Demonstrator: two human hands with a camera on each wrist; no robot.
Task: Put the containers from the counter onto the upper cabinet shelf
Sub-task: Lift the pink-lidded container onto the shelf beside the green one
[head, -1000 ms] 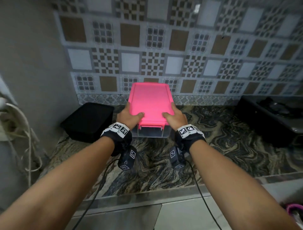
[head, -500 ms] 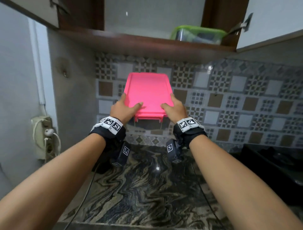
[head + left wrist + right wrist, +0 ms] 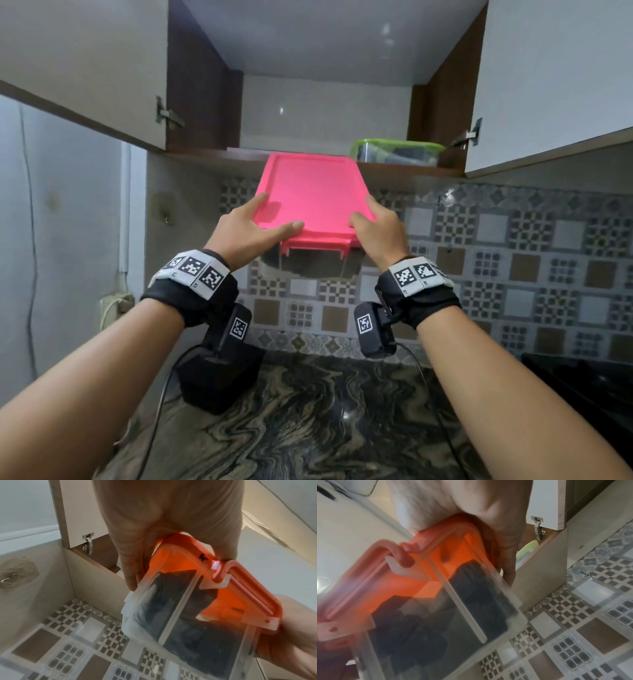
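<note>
overhead, two hands (image 3: 246, 233) (image 3: 380, 233) grip one pink-lidded container (image 3: 313, 192); one green-lidded container (image 3: 397, 152) sits shelved.

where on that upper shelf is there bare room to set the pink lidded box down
The shelf shows bare from the cabinet's left wall to the green-lidded container, which crowds the right corner by the hinge. The pink-lidded container, held by the left hand and right hand, is lined up with that left-centre gap.
</note>
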